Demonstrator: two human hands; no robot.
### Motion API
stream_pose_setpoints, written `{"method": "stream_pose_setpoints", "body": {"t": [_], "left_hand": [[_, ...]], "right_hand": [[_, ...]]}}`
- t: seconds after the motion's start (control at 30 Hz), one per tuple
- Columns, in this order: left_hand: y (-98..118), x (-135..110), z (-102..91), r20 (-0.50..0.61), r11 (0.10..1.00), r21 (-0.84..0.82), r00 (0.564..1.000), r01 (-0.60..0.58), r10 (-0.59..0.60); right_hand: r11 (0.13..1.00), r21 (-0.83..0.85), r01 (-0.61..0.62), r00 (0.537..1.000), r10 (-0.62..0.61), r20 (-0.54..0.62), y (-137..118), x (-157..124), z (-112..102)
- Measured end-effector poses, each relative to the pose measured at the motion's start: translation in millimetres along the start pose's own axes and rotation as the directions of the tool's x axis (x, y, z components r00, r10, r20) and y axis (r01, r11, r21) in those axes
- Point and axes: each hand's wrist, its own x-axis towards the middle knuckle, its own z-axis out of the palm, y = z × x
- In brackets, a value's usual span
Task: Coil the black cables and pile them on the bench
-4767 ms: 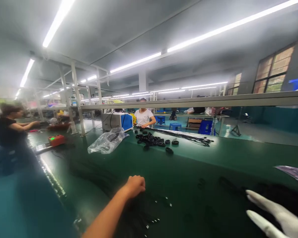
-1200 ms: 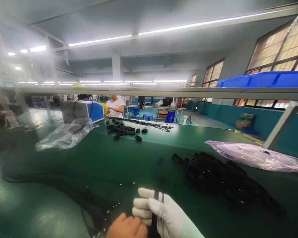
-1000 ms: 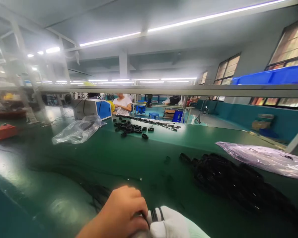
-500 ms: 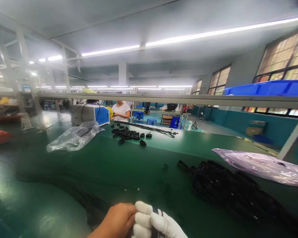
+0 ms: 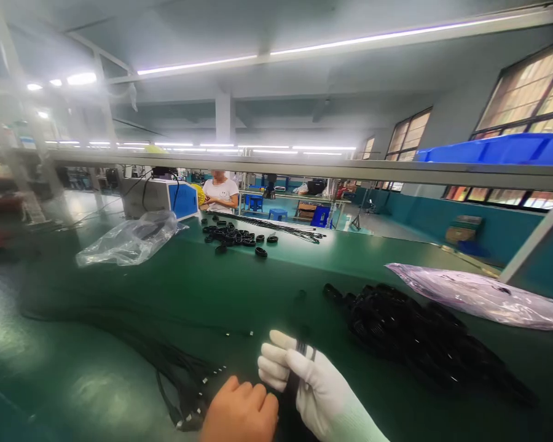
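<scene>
My right hand (image 5: 325, 393), in a white glove, is closed on a black cable (image 5: 303, 348) looped around its fingers, the thumb lying across it. Bare and curled into a fist, my left hand (image 5: 242, 410) is just left of the glove, with its back to me. Whatever its fingers hold is hidden. To the left, a bundle of loose black cables (image 5: 166, 353) with small pale connector ends lies on the green table (image 5: 253, 288). A large heap of coiled black cables (image 5: 410, 337) is on the right.
Smaller black coils (image 5: 233, 235) and straight cables (image 5: 276, 226) lie farther back. A clear plastic bag (image 5: 131, 240) rests near a blue-and-grey machine (image 5: 161, 196). A pinkish plastic bag (image 5: 479, 298) is at right, below a shelf bar (image 5: 332, 164) holding a blue bin (image 5: 498, 149). One person (image 5: 220, 191) is beyond the table.
My hands have drawn apart slightly; the gloved right one is higher and shows more of its wrist. My left fist has turned its knuckles upward. The whole view has shifted a little.
</scene>
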Motion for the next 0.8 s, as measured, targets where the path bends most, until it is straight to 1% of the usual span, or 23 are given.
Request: {"method": "stream_pose_setpoints", "body": {"t": [0.03,0.07,0.1,0.13,0.17,0.2,0.23,0.27,0.3,0.33,0.37,0.43,0.5,0.53,0.57,0.6,0.63,0.67,0.7,0.73,0.77,0.8], "left_hand": [[-5.6,6.1,-5.8,-0.028,0.999,0.000,0.998,-0.052,0.052],[-12.4,13.1,-12.9,-0.031,0.994,-0.008,0.994,-0.109,0.109],[-20.1,20.6,-21.0,-0.008,0.986,-0.030,0.986,-0.164,0.164],[-28.1,28.1,-29.2,0.034,0.976,-0.069,0.978,-0.205,0.208],[-35.7,35.1,-36.7,0.093,0.967,-0.120,0.967,-0.225,0.237],[-42.4,41.0,-42.9,0.156,0.958,-0.179,0.955,-0.224,0.252],[-47.9,45.6,-47.3,0.216,0.950,-0.237,0.943,-0.201,0.253],[-51.7,48.8,-49.9,0.273,0.944,-0.287,0.930,-0.164,0.245],[-54.0,50.9,-50.9,0.322,0.937,-0.327,0.917,-0.125,0.235],[-54.9,52.2,-50.9,0.360,0.928,-0.361,0.903,-0.095,0.232],[-54.7,53.0,-50.6,0.381,0.918,-0.388,0.893,-0.080,0.239],[-52.9,55.1,-50.7,0.385,0.910,-0.406,0.887,-0.083,0.253],[-51.9,58.6,-52.5,0.401,0.907,-0.414,0.879,-0.078,0.258],[-52.3,60.4,-53.1,0.433,0.896,-0.442,0.869,-0.025,0.238],[-53.1,61.7,-52.9,0.483,0.861,-0.500,0.854,0.091,0.191],[-54.1,62.1,-51.5,0.546,0.786,-0.566,0.827,0.249,0.131],[-54.9,61.3,-48.9,0.611,0.672,-0.614,0.788,0.413,0.075],[-55.1,59.1,-45.3,0.669,0.545,-0.631,0.743,0.552,0.023],[-54.3,55.6,-41.2,0.712,0.436,-0.627,0.702,0.646,-0.016],[-52.4,51.1,-37.2,0.737,0.368,-0.615,0.674,0.698,-0.047],[-49.4,46.1,-33.9,0.748,0.335,-0.604,0.659,0.723,-0.074],[-45.5,40.9,-31.7,0.742,0.322,-0.605,0.662,0.729,-0.105]], "right_hand": [[0.999,-0.045,-0.014,1.000,0.015,0.015,1.0,-1.6,2.1],[0.995,-0.089,-0.039,0.998,0.043,0.053,1.3,-3.3,4.4],[0.989,-0.129,-0.072,0.990,0.087,0.113,1.1,-4.9,6.6],[0.980,-0.161,-0.113,0.971,0.144,0.193,0.4,-6.4,8.8],[0.970,-0.183,-0.159,0.938,0.206,0.279,-0.6,-7.6,10.7],[0.959,-0.194,-0.207,0.895,0.265,0.358,-1.6,-8.5,12.4],[0.949,-0.193,-0.249,0.853,0.309,0.420,-2.4,-9.0,13.6],[0.943,-0.181,-0.279,0.824,0.332,0.460,-2.5,-9.1,14.4],[0.939,-0.170,-0.300,0.806,0.345,0.480,-1.8,-8.8,14.5],[0.935,-0.164,-0.315,0.803,0.354,0.478,-0.3,-8.0,13.9],[0.932,-0.163,-0.325,0.812,0.363,0.457,2.3,-6.9,12.5],[0.923,-0.175,-0.342,0.840,0.384,0.383,9.5,-4.1,7.1],[0.909,-0.171,-0.381,0.849,0.417,0.324,17.6,-1.9,-0.7],[0.904,-0.148,-0.401,0.843,0.427,0.325,21.0,-1.4,-4.5],[0.901,-0.112,-0.418,0.835,0.430,0.343,23.6,-1.5,-7.6],[0.899,-0.069,-0.433,0.826,0.426,0.369,25.0,-2.0,-9.5],[0.898,-0.023,-0.440,0.819,0.411,0.400,25.4,-3.0,-9.9],[0.899,0.021,-0.437,0.815,0.387,0.431,24.6,-4.2,-8.8],[0.898,0.059,-0.436,0.811,0.363,0.459,23.1,-5.5,-6.3],[0.892,0.097,-0.441,0.806,0.346,0.480,21.3,-6.6,-3.0],[0.882,0.132,-0.453,0.800,0.337,0.497,19.4,-7.5,0.5],[0.868,0.167,-0.467,0.798,0.333,0.502,18.1,-8.0,3.5]]}}
